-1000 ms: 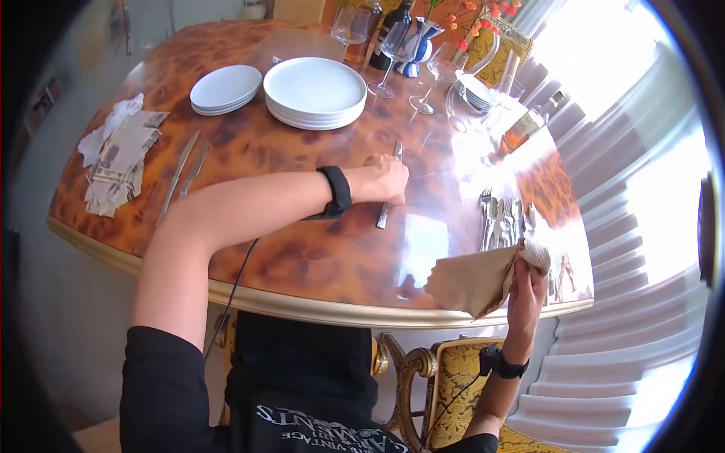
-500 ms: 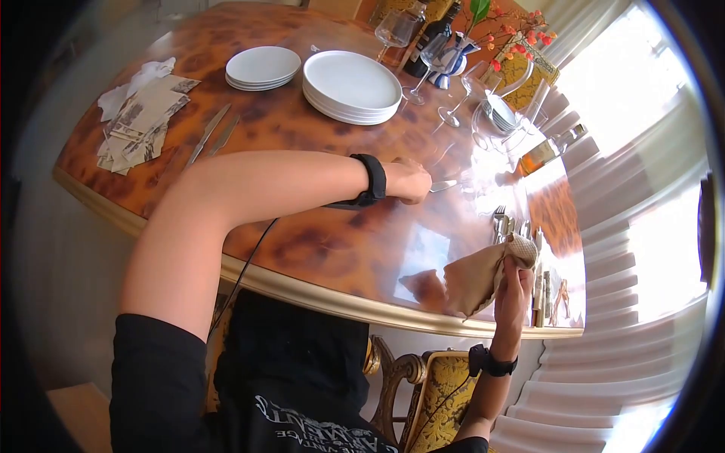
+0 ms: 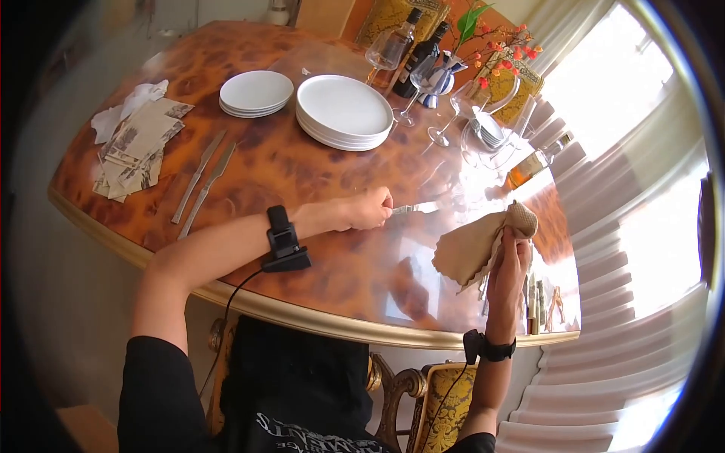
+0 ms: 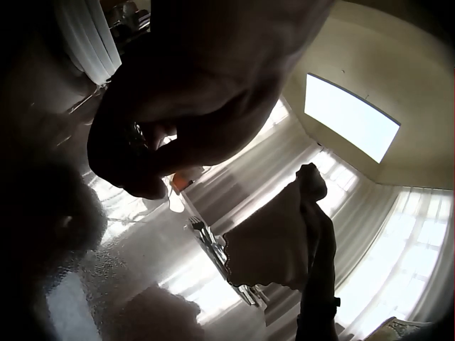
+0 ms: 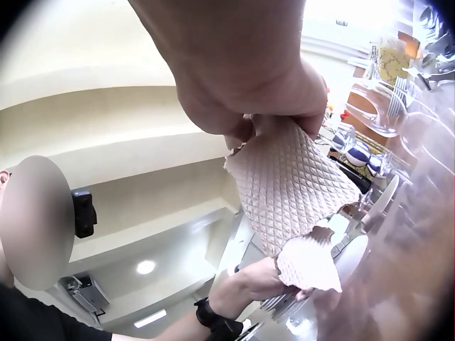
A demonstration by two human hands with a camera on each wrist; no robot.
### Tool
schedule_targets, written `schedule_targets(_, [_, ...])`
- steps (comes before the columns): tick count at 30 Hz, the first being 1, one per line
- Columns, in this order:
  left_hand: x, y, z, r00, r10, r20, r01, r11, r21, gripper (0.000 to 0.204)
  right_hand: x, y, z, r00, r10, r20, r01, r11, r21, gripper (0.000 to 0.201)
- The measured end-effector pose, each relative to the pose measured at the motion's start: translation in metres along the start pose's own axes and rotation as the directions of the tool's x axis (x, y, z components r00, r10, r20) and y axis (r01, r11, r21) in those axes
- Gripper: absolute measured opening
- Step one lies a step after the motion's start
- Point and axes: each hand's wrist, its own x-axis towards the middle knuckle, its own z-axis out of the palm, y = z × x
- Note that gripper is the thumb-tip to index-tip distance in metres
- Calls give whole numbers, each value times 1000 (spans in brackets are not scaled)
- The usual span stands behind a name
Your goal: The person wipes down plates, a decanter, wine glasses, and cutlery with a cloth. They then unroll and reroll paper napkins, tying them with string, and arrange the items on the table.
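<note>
In the head view my left hand [image 3: 370,209] grips a table knife [image 3: 402,211] by its handle, over the middle of the table. The blade points right, toward the cloth. My right hand [image 3: 512,260] pinches a tan cloth [image 3: 470,248] with a wavy edge, bunched at the top and hanging down to the left. Its diamond-textured side [image 5: 291,185] shows in the right wrist view, below my fingers. The left wrist view shows the left hand [image 4: 199,99] dark against the light, with the knife mostly hidden. Two more knives [image 3: 208,189] lie at the table's left.
Stacked small plates [image 3: 257,92] and large plates [image 3: 343,109] stand at the back, with wine glasses [image 3: 440,136] to their right. Old-looking paper pieces [image 3: 140,147] lie far left. Forks and other cutlery [image 4: 206,241] lie behind the cloth; a bottle [image 3: 529,166] stands at the right edge.
My left hand has picked the knife up from the table and turned it from pointing away to pointing right. The right hand has raised the cloth slightly, over the cutlery. The head view has shifted.
</note>
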Motion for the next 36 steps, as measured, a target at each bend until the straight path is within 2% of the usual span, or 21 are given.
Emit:
schedule_targets(1, [-6,-3,2,995,14,-97,-31,984,-174,14,9,1,10,994,-86,-69,85,996,-7,19])
schedule_targets(2, [-14,1,0,995,13,-95,-30,985,-170,14,17,2,21,977,-169,-133,167,986,-21,20])
schedule_targets(4, [-28,9,-8,995,-10,-103,-33,916,-400,18,27,-4,53,915,-397,-70,364,889,-280,22])
schedule_targets(6, [-33,11,-15,990,31,-138,-86,908,-410,19,39,-1,84,858,-513,20,484,795,-365,23])
schedule_targets(8, [-39,15,-26,985,84,-152,-152,837,-526,17,48,-3,118,709,-668,226,692,596,-408,25])
schedule_targets(10, [-44,15,-36,978,104,-180,-189,805,-563,17,62,-9,144,527,-668,525,850,416,-324,33])
schedule_targets(12, [-52,20,-46,970,125,-206,-226,770,-596,17,78,-6,167,313,-622,718,949,232,-213,39])
schedule_targets(14, [-60,26,-54,932,120,-342,-294,801,-521,16,77,-6,180,329,-479,814,944,138,-300,34])
schedule_targets(15, [-57,19,-54,931,123,-345,-297,806,-513,16,80,-2,184,321,-475,819,946,127,-297,33])
schedule_targets(17, [-48,4,-52,806,286,-518,-487,818,-305,17,89,3,188,311,-479,821,949,113,-294,32])
schedule_targets(18, [-48,-2,-54,805,290,-517,-488,821,-298,17,93,4,189,305,-471,828,951,102,-292,31])
schedule_targets(20, [-49,-7,-56,828,236,-509,-329,939,-99,18,102,6,187,310,-462,831,949,101,-298,29])
schedule_targets(23, [-47,-7,-53,794,280,-539,-354,935,-35,33,112,7,176,292,-437,851,956,153,-249,23])
schedule_targets(25, [-45,-11,-50,765,303,-569,-322,944,69,46,112,6,168,338,-432,836,941,173,-292,21])
schedule_targets(28, [-47,-12,-51,834,244,-494,-169,967,192,49,119,7,153,452,-502,737,889,192,-415,17])
schedule_targets(30, [-52,-4,-47,840,274,-468,-235,962,142,52,122,2,142,611,-465,641,789,290,-542,15])
schedule_targets(32, [-51,-7,-46,905,223,-363,-242,970,-8,55,127,5,134,779,-491,390,616,487,-619,13])
schedule_targets(33, [-52,-6,-44,906,223,-358,-242,970,-7,55,129,4,132,784,-548,292,599,544,-588,13])
schedule_targets(34, [-55,-3,-43,940,134,-314,-190,970,-154,50,133,2,131,783,-593,189,585,598,-548,13])
schedule_targets(35, [-58,0,-42,965,49,-258,-127,946,-297,47,142,5,127,750,-646,141,609,592,-528,13])
schedule_targets(36, [-60,3,-42,965,45,-257,-123,947,-297,47,145,6,126,692,-714,106,663,571,-483,13])
